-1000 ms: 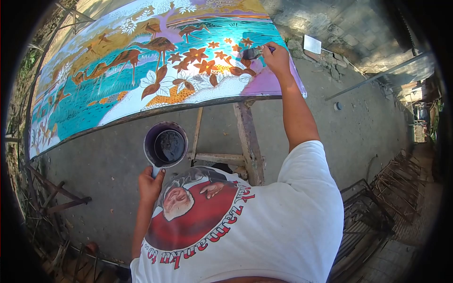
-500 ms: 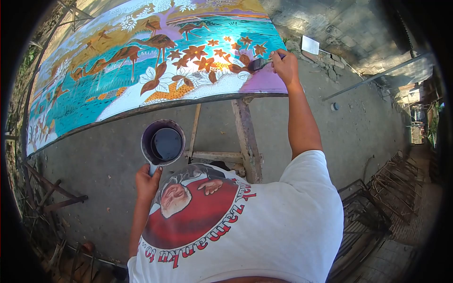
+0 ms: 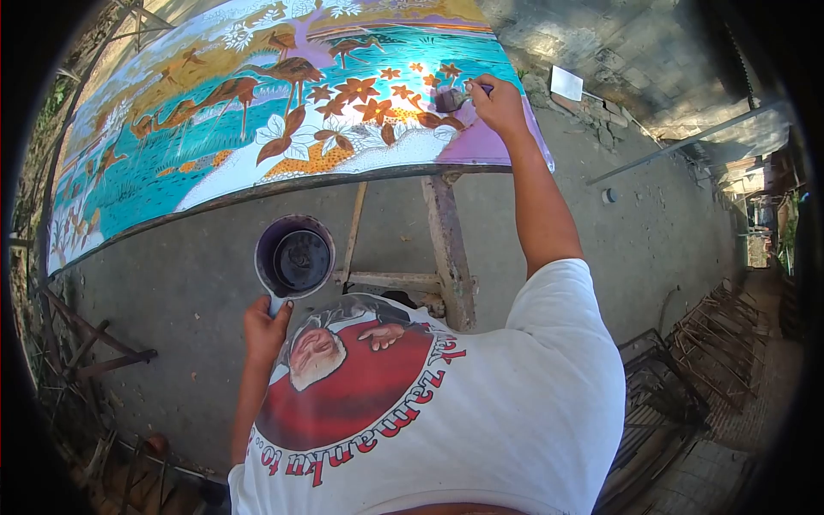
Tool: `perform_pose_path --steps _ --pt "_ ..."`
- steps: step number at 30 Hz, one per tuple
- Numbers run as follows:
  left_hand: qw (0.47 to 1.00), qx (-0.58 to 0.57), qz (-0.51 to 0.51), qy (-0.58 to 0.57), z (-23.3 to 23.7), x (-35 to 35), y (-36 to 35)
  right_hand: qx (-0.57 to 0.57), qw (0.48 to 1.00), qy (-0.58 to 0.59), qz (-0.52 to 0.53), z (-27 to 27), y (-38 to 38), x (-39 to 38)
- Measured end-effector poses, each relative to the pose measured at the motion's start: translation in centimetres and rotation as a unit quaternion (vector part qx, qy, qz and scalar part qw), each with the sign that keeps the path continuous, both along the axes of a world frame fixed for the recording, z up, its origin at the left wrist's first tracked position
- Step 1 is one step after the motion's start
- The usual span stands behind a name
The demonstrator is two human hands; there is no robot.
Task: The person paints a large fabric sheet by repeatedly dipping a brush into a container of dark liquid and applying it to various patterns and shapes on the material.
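My left hand (image 3: 265,330) is closed round the pale handle of a plastic dipper (image 3: 268,239), held low in front of my shirt. Dark liquid (image 3: 302,261) fills its lower part. My right hand (image 3: 498,106) grips a broad paintbrush (image 3: 448,99), its dark bristles on or just above the cloth beside the orange-brown flowers. The painted cloth (image 3: 481,146) stretches across the top left, with brown birds, turquoise water, white leaves and purple patches. Whether the bristles press on the cloth is hard to make out.
A wooden bar (image 3: 249,195) runs along the cloth's near edge, with a post (image 3: 448,249) below it. At the right a metal pole (image 3: 678,142) slants over the concrete floor (image 3: 549,223). A white square (image 3: 566,83) lies near broken rubble. Metal racks (image 3: 712,343) stand lower right.
My right hand and the brush have moved up and left across the cloth, from the lower flowers towards the upper ones. My left hand and the dipper have barely shifted.
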State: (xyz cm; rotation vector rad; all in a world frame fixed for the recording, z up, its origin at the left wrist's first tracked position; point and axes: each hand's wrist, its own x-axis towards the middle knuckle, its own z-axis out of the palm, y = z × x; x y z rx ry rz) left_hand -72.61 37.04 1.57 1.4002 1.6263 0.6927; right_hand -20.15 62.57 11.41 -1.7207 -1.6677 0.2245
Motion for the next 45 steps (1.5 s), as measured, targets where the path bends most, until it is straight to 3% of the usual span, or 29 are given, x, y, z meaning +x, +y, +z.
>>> perform_pose_path --steps 3,9,12,16,18,23,26,28,31,35,37,41,43,44,45 --pt "1.000 0.009 0.001 -0.008 -0.1 0.1 -0.2 0.031 0.995 0.038 0.084 -1.3 1.0 -0.6" --pt "1.000 0.001 0.010 -0.010 -0.3 -0.2 -0.4 -0.067 0.997 -0.008 0.050 -1.1 0.6 1.2" --pt "1.000 0.007 0.014 -0.021 -1.1 -0.5 -0.6 -0.100 0.993 -0.069 0.015 3.1 -1.1 0.8" --pt "1.000 0.004 0.006 -0.014 -1.3 -0.5 -0.6 -0.065 0.997 -0.051 0.010 2.1 -0.1 0.4" --pt "1.000 0.005 0.003 -0.005 -1.3 -0.4 -0.6 -0.062 0.995 0.002 0.076 0.7 0.2 0.1" --pt "1.000 0.011 0.006 0.015 -1.4 -0.5 -0.9 -0.065 0.990 -0.128 0.014 3.1 -1.0 0.3" --pt "1.000 0.006 0.011 -0.001 -1.5 -0.4 -1.0 -0.052 0.997 -0.059 0.015 2.3 -0.4 0.3" --pt "1.000 0.012 0.004 0.002 -1.3 -0.4 -1.1 -0.031 0.993 0.088 0.079 1.4 0.1 -1.1" --pt "1.000 0.012 0.014 0.004 -1.7 -0.4 -1.3 -0.065 0.982 0.129 0.118 0.8 0.5 -2.6" --pt "1.000 0.026 0.011 0.011 -1.7 -0.6 -1.4 -0.094 0.985 0.099 0.106 -0.6 1.9 -3.4" --pt "1.000 0.013 0.023 0.009 -1.5 -0.4 -1.5 -0.053 0.989 0.020 0.138 -1.3 2.4 -3.4" --pt "0.999 0.005 0.030 0.018 -1.0 -0.4 -1.7 -0.111 0.987 0.027 0.116 0.3 2.1 -3.1" --pt "0.999 -0.004 0.041 -0.001 -1.0 -0.3 -1.7 0.002 0.993 -0.055 0.104 0.5 2.2 -2.9" --pt "0.999 -0.004 0.040 -0.002 -1.2 -0.3 -1.8 0.002 0.993 -0.056 0.103 0.4 2.2 -3.0" --pt "0.999 0.004 0.036 -0.006 -1.3 -0.3 -1.7 -0.059 0.993 0.021 0.105 0.4 2.1 -3.5"
